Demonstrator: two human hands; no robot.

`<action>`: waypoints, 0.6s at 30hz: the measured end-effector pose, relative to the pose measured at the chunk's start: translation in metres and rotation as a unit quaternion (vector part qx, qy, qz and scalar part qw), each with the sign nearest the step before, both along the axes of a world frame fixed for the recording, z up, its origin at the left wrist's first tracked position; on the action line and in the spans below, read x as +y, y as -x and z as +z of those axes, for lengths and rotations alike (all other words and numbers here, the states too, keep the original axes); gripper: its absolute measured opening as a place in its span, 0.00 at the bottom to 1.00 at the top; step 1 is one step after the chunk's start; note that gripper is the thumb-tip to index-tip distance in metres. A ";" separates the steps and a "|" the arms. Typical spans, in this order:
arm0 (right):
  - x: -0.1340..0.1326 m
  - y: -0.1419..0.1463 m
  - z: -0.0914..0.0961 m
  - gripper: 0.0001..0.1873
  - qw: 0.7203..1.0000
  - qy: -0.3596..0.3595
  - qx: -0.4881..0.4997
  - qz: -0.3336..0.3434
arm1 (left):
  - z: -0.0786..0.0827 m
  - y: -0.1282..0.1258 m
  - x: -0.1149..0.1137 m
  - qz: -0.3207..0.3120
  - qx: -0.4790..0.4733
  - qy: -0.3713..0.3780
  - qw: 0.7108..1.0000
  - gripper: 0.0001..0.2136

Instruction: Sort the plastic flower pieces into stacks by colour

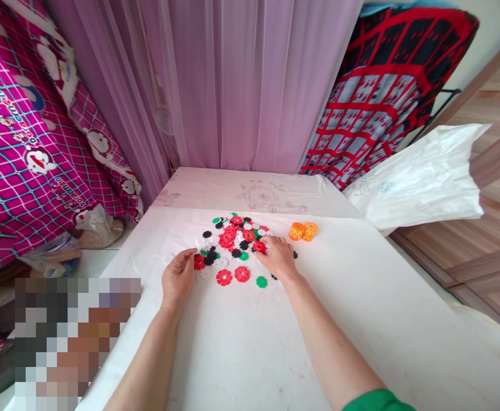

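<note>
A loose heap of notched plastic discs in red, black, green and white lies on the white-covered table. At the heap's left edge is my left hand, its thumb and fingers drawn together beside a red disc; whether anything is pinched there cannot be made out. My right hand reaches in from the right, thumb and fingers closed around a red disc. Nearer to me, two flat red discs and a green disc lie apart from the heap.
Stacks of orange discs stand right of the heap. A white plastic bag rises at the table's right edge. Behind hangs a purple curtain. Patterned pink cloth drapes on the left, and a blurred patch covers the lower left.
</note>
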State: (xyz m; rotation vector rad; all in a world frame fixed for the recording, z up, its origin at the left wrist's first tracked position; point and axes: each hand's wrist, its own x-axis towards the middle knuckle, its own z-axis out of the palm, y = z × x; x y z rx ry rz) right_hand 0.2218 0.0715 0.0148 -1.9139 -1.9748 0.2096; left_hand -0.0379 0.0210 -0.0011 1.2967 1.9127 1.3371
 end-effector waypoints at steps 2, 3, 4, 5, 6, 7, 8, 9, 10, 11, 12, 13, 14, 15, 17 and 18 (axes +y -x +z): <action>0.001 0.000 0.003 0.14 1.000 0.009 0.000 0.004 | -0.001 0.000 0.001 -0.002 0.001 -0.003 1.000 0.20; 0.002 0.000 0.005 0.15 1.000 0.014 0.004 0.006 | -0.001 0.000 0.001 -0.002 0.001 -0.005 1.000 0.20; 0.004 0.000 0.006 0.16 1.000 0.018 0.008 0.009 | -0.002 0.000 0.002 -0.002 0.001 -0.008 1.000 0.20; 0.004 0.000 0.008 0.18 1.000 0.018 0.013 0.012 | -0.002 0.000 0.002 -0.001 0.002 -0.011 1.000 0.20; 0.004 0.000 0.010 0.20 1.000 0.013 0.021 0.014 | -0.002 0.000 0.002 0.000 0.002 -0.012 1.000 0.20; 0.003 0.001 0.011 0.21 0.999 0.002 0.030 0.015 | -0.002 0.000 0.002 0.001 0.002 -0.013 1.000 0.19; -0.001 0.001 0.011 0.21 0.999 -0.013 0.042 0.017 | -0.002 0.000 0.002 0.001 0.001 -0.012 1.000 0.19; -0.005 0.002 0.011 0.21 0.998 -0.031 0.057 0.020 | -0.002 0.000 0.002 0.000 0.000 -0.010 1.000 0.19; -0.012 0.003 0.010 0.21 0.996 -0.046 0.076 0.027 | -0.002 0.000 0.001 -0.001 -0.001 -0.008 1.000 0.19; -0.020 0.004 0.009 0.20 0.993 -0.058 0.096 0.040 | -0.002 0.000 0.001 -0.002 -0.002 -0.005 1.000 0.19; -0.029 0.006 0.007 0.20 0.990 -0.064 0.116 0.058 | -0.003 0.000 0.001 -0.003 -0.002 -0.003 1.000 0.19; -0.037 0.009 0.004 0.20 0.986 -0.065 0.133 0.077 | -0.003 0.000 0.001 -0.004 -0.002 -0.001 1.000 0.19; -0.046 0.012 0.002 0.20 0.983 -0.063 0.145 0.094 | -0.004 0.000 0.001 -0.004 -0.002 -0.001 1.000 0.19; -0.053 0.015 -0.001 0.20 0.981 -0.060 0.153 0.106 | -0.004 0.000 0.001 -0.004 -0.003 -0.001 1.000 0.19; -0.062 0.021 -0.004 0.20 0.980 -0.050 0.157 0.114 | -0.005 0.001 0.001 -0.006 -0.005 -0.004 1.000 0.19; -0.064 0.023 -0.005 0.20 0.980 -0.046 0.156 0.112 | -0.006 0.001 0.001 -0.006 -0.007 -0.005 1.000 0.19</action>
